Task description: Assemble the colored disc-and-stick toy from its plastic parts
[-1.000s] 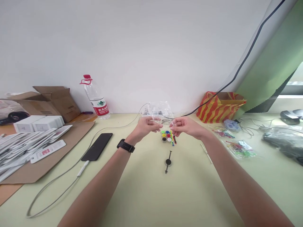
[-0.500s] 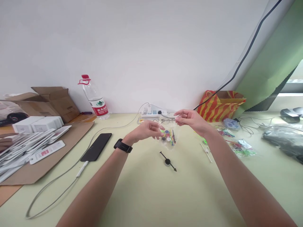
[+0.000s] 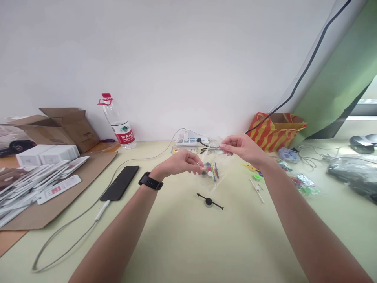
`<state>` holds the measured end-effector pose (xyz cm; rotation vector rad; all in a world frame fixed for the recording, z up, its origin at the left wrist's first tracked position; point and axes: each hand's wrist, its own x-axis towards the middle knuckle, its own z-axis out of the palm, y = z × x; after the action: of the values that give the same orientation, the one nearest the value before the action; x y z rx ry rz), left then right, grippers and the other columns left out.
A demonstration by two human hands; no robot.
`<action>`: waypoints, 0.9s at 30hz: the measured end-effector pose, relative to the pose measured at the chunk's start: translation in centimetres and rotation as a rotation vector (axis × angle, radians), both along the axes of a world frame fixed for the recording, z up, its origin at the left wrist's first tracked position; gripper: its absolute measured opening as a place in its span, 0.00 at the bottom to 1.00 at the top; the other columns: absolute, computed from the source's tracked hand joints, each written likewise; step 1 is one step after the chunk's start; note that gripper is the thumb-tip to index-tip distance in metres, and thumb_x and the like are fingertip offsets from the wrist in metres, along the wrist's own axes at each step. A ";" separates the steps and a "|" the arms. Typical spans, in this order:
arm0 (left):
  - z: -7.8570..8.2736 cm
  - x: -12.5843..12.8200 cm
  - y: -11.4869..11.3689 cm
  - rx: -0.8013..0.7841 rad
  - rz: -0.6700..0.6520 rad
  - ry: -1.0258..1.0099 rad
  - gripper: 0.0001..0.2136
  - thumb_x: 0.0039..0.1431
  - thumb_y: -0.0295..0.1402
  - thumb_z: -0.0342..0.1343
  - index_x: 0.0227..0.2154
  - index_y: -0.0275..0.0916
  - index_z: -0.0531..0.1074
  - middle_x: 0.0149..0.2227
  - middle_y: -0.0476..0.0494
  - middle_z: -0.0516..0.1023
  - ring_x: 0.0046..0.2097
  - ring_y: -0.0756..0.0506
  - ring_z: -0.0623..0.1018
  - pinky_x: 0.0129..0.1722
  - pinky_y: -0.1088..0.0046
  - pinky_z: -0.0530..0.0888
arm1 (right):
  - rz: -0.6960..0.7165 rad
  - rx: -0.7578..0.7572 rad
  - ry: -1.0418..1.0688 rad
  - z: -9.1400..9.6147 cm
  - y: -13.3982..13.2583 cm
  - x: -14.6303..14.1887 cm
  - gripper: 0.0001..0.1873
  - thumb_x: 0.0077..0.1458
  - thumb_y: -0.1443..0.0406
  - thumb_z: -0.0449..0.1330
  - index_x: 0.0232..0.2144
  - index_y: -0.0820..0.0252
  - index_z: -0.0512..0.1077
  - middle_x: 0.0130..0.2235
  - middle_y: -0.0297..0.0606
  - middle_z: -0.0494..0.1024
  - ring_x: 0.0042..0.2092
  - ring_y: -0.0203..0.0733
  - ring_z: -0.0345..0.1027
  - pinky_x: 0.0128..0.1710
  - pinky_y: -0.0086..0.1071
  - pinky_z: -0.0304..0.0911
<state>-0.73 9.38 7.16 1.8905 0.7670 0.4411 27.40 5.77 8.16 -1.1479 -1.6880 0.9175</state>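
Note:
A clear plastic bag [image 3: 216, 182] with several small coloured pieces in it hangs between my two hands, above the table. My left hand [image 3: 184, 162] pinches its left side, fingers closed near the pieces. At the upper right edge of the bag, my right hand [image 3: 243, 148] is closed on the film with thumb and fingertips. Below the bag, a black arrow-shaped spinner [image 3: 208, 201] lies on a small round base. Beside my right forearm are a white stick [image 3: 257, 190] and a bright green round piece [image 3: 257, 177].
A black phone [image 3: 120, 183] lies on its charging cable at the left. Behind it stand a water bottle [image 3: 125, 133] and a cardboard box [image 3: 64, 129]. A power strip [image 3: 191, 140] sits by the wall, a striped bag [image 3: 275, 133] at right. Another person's hand [image 3: 10, 177] touches white tags.
The black arrow has turned on its base, so its head now points to the upper left. My right hand has shifted slightly right, stretching the bag wider.

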 end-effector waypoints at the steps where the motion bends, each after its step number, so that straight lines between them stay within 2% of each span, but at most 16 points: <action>1: 0.0 0.0 0.0 0.007 0.006 -0.010 0.15 0.53 0.47 0.70 0.34 0.40 0.84 0.34 0.39 0.85 0.36 0.44 0.82 0.37 0.68 0.78 | -0.014 0.022 0.015 0.0 0.1 0.0 0.24 0.49 0.43 0.72 0.33 0.57 0.79 0.31 0.38 0.79 0.33 0.40 0.68 0.38 0.38 0.65; 6: 0.4 -0.4 0.2 0.034 0.013 -0.045 0.14 0.54 0.46 0.70 0.33 0.40 0.84 0.34 0.39 0.85 0.37 0.44 0.81 0.39 0.68 0.78 | -0.066 0.036 0.034 0.1 0.1 0.5 0.22 0.52 0.45 0.71 0.30 0.57 0.77 0.29 0.38 0.78 0.32 0.39 0.65 0.36 0.36 0.63; 14: 1.1 -0.6 -0.2 0.139 0.043 -0.048 0.16 0.62 0.48 0.63 0.35 0.40 0.82 0.34 0.41 0.85 0.36 0.46 0.79 0.38 0.71 0.76 | 0.004 -0.009 -0.049 0.1 0.1 0.8 0.24 0.52 0.43 0.69 0.34 0.57 0.79 0.32 0.40 0.80 0.34 0.42 0.68 0.39 0.39 0.67; 16: 1.2 -0.4 -0.3 0.168 0.069 -0.071 0.17 0.63 0.49 0.61 0.34 0.39 0.82 0.33 0.41 0.84 0.35 0.46 0.79 0.37 0.71 0.75 | -0.042 0.052 -0.048 0.2 0.1 0.7 0.24 0.52 0.44 0.70 0.36 0.57 0.79 0.35 0.41 0.80 0.36 0.43 0.70 0.40 0.40 0.68; 21: 1.3 -0.4 -0.2 0.247 0.151 -0.095 0.18 0.65 0.49 0.60 0.36 0.38 0.82 0.35 0.40 0.85 0.36 0.46 0.80 0.36 0.71 0.75 | -0.350 0.390 0.020 1.2 -0.6 -0.2 0.20 0.52 0.48 0.72 0.38 0.56 0.79 0.38 0.43 0.81 0.40 0.49 0.74 0.41 0.43 0.72; 23: 1.4 -0.4 -0.3 0.270 0.164 -0.104 0.17 0.65 0.49 0.60 0.37 0.38 0.82 0.35 0.40 0.85 0.37 0.46 0.80 0.38 0.71 0.76 | -0.350 0.455 0.016 2.0 -1.4 -0.8 0.18 0.55 0.49 0.70 0.37 0.55 0.80 0.37 0.43 0.82 0.38 0.49 0.75 0.39 0.43 0.73; 27: 1.9 -0.3 -0.7 0.325 0.166 -0.141 0.15 0.64 0.47 0.62 0.38 0.38 0.83 0.36 0.41 0.85 0.38 0.46 0.82 0.40 0.71 0.78 | -0.221 0.441 -0.136 3.1 -2.7 -1.9 0.16 0.58 0.50 0.67 0.37 0.55 0.81 0.39 0.41 0.83 0.40 0.49 0.77 0.40 0.43 0.74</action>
<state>-1.05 8.67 9.07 2.0740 0.7976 0.8360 25.48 3.08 11.23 -1.0799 -1.7184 0.3120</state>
